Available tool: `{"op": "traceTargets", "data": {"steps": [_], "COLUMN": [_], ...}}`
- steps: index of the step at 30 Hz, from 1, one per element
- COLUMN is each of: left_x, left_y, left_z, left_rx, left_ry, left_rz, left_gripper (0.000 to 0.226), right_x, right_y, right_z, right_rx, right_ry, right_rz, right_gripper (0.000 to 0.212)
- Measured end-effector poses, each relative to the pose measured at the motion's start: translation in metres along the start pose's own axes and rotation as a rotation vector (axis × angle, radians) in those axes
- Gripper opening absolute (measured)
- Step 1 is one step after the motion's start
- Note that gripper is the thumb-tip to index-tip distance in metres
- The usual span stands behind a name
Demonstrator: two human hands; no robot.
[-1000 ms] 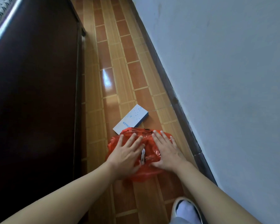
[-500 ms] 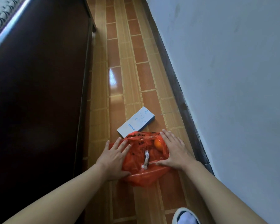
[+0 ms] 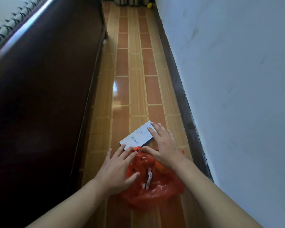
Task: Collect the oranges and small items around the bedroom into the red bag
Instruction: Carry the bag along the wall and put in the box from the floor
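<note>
Between dark bed frame (image 3: 39,96) and wall, on tiled floor (image 3: 132,79), the spread right hand (image 3: 163,145) covers the white box (image 3: 136,137), long axis toward one o'clock, while the left hand (image 3: 117,170) lies flat, fingers spread, on the red bag (image 3: 155,190).

Down on the floor (image 3: 135,66), in the strip between the bed frame (image 3: 44,89) to the left and the wall (image 3: 237,79) to the right: bag (image 3: 155,191) nearest, box (image 3: 138,137) just beyond it — near end touching the bag's far edge. Left hand (image 3: 117,168) flat upon the bag's left part; right hand (image 3: 163,145) reaching over the bag's far edge, fingertips on the box's far right end. Inside the bag, an orange (image 3: 160,167) at its right side — beneath the right wrist.
</note>
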State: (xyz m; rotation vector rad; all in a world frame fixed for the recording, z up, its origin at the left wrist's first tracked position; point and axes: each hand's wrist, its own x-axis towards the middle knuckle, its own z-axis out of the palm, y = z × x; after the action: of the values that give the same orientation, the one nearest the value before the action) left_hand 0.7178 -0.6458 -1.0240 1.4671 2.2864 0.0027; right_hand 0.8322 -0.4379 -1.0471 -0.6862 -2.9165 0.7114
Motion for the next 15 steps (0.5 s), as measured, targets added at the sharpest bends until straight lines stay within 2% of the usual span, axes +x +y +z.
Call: {"op": "traceTargets", "data": {"steps": [3,7,11,15], "left_x": [0.002,0.003,0.004,0.008], "left_y": [-0.006,-0.019,-0.027,-0.028], "left_z": [0.001,0.004,0.009,0.013], "left_rx": [0.012,-0.019,-0.033,-0.037], "left_ry": [0.011,0.025,0.0,-0.011], "left_rz": [-0.039,-0.085,-0.107,-0.117], "left_gripper": [0.083,0.081,0.081,0.081], "right_x": [0.04,0.08,0.097,0.097], "right_y": [0.007,0.019,0.027,0.031], "right_z": [0.005,0.013,0.028,0.042], "right_rx": [-0.109,-0.318,-0.458,-0.508], "right_ry": [-0.058,-0.283,-0.422,-0.413], "right_rz": [-0.021,-0.081,-0.148,-0.166], "right_gripper": [0.073,0.087,0.095,0.083]}}
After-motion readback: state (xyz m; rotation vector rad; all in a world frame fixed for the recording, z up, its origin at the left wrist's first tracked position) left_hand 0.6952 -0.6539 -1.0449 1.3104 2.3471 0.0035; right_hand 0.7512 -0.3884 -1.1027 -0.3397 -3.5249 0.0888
